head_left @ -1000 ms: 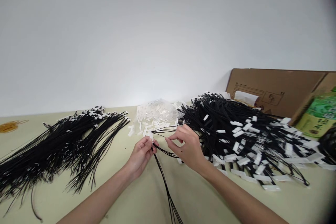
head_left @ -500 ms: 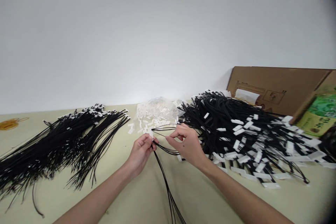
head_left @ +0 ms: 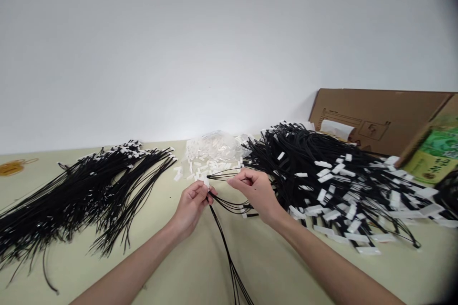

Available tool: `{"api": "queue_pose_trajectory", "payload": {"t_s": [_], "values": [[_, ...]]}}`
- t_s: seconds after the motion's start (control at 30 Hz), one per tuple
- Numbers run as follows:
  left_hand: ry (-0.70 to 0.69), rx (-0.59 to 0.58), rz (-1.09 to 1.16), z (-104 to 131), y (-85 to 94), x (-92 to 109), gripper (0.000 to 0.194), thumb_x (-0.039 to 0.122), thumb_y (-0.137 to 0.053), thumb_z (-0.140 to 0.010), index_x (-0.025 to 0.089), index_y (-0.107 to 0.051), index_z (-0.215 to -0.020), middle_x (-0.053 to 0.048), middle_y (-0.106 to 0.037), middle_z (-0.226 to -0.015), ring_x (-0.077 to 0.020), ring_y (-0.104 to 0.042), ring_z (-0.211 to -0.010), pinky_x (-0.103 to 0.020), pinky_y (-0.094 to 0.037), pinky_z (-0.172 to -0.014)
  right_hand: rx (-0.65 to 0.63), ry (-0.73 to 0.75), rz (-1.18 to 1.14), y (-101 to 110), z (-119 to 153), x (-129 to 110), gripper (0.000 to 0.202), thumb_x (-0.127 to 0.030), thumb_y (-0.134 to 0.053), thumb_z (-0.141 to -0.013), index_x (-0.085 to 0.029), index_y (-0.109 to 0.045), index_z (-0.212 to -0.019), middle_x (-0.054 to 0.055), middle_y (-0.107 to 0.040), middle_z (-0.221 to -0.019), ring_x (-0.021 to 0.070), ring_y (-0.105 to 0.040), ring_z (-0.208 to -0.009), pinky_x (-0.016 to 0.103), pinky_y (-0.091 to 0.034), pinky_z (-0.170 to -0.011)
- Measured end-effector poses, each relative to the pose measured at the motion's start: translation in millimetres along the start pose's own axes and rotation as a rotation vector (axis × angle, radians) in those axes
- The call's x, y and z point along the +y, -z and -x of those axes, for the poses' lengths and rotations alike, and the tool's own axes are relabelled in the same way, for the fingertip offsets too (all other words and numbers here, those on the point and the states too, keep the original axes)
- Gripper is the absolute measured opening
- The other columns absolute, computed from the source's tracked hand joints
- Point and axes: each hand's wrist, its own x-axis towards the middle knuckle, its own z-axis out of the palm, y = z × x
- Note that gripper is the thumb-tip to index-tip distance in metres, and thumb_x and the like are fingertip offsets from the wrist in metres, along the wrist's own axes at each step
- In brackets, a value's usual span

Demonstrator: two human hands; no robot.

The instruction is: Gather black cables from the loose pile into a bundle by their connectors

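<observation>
My left hand [head_left: 195, 204] is closed around a small white plastic connector [head_left: 204, 181] near the middle of the table. Thin black wires [head_left: 229, 252] run from it, some down toward the front edge and some looping right. With thumb and forefinger together, my right hand [head_left: 255, 193] pinches a black wire among the upper strands [head_left: 222, 175]. Those strands pass behind its fingers, so the exact grip is partly hidden. Lower wires [head_left: 229, 206] curve beneath this hand.
Loose white connectors [head_left: 214, 167] lie before a clear plastic bag [head_left: 216, 145] of more. Black wire bundles [head_left: 89, 195] spread on the left. A large pile of black cables with white ends [head_left: 307, 162] covers the right, before a cardboard box [head_left: 372, 119] and a green package [head_left: 434, 155].
My right hand has shifted slightly up and right, its fingertips now against the upper strands. The lower wires have spread farther right. My left hand has barely moved.
</observation>
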Motion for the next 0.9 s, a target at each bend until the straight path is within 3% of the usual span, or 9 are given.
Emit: {"api": "queue_pose_trajectory", "payload": {"t_s": [0.27,0.37,0.47,0.57,0.7,0.9], "values": [[-0.021,-0.029,-0.137,0.5,1.0,-0.7,0.021,0.034,-0.060,-0.074,0.014,-0.058,-0.068,-0.003,-0.059,-0.070,-0.0100,-0.046,-0.057,-0.024,-0.037,-0.059,-0.025,0.428,0.460,-0.9,5.1,5.2,0.015,-0.024,-0.053,-0.079,-0.018,-0.058,-0.066,-0.001,-0.046,-0.060,0.0125,-0.041,-0.062,0.025,-0.033,-0.058],[-0.015,-0.038,-0.201,1.4,0.3,-0.3,0.023,0.036,-0.059,-0.073,0.014,-0.060,-0.069,-0.004,-0.059,-0.070,-0.0108,-0.047,-0.056,-0.025,-0.038,-0.057,-0.002,0.543,0.539,-3.4,8.2,7.1,0.010,-0.021,-0.051,-0.079,-0.019,-0.056,-0.071,0.005,-0.052,-0.083,0.0171,-0.046,-0.080,0.030,-0.038,-0.070],[-0.016,-0.071,-0.252,2.5,-1.0,1.0,0.024,0.038,-0.059,-0.073,0.014,-0.060,-0.068,-0.003,-0.058,-0.067,-0.0116,-0.048,-0.055,-0.025,-0.039,-0.057,-0.064,0.620,0.498,-5.0,9.2,9.0,0.008,-0.017,-0.047,-0.081,-0.020,-0.052,-0.075,0.008,-0.051,-0.107,0.0200,-0.045,-0.099,0.035,-0.038,-0.082],[-0.022,-0.115,-0.300,3.5,-1.6,2.3,0.025,0.038,-0.058,-0.074,0.014,-0.060,-0.067,-0.002,-0.056,-0.063,-0.0123,-0.049,-0.054,-0.025,-0.039,-0.056,-0.184,0.629,0.399,-4.9,8.4,10.1,0.008,-0.014,-0.042,-0.082,-0.020,-0.047,-0.079,0.008,-0.051,-0.114,0.0183,-0.045,-0.107,0.036,-0.038,-0.088],[-0.025,-0.132,-0.323,4.0,-1.4,2.7,0.023,0.035,-0.057,-0.075,0.013,-0.061,-0.068,-0.003,-0.057,-0.065,-0.0124,-0.050,-0.055,-0.025,-0.039,-0.056,-0.317,0.513,0.312,-2.3,7.3,9.4,0.008,-0.014,-0.038,-0.084,-0.020,-0.042,-0.086,0.009,-0.056,-0.106,0.0155,-0.053,-0.099,0.031,-0.042,-0.083],[0.063,-0.144,-0.225,4.8,-4.6,2.4,0.023,0.035,-0.059,-0.074,0.013,-0.060,-0.068,-0.003,-0.057,-0.067,-0.0111,-0.049,-0.055,-0.024,-0.038,-0.055,-0.335,0.431,0.293,0.5,5.4,9.8,0.009,-0.013,-0.037,-0.083,-0.020,-0.039,-0.079,0.009,-0.057,-0.105,0.0155,-0.055,-0.092,0.030,-0.043,-0.076]]}}
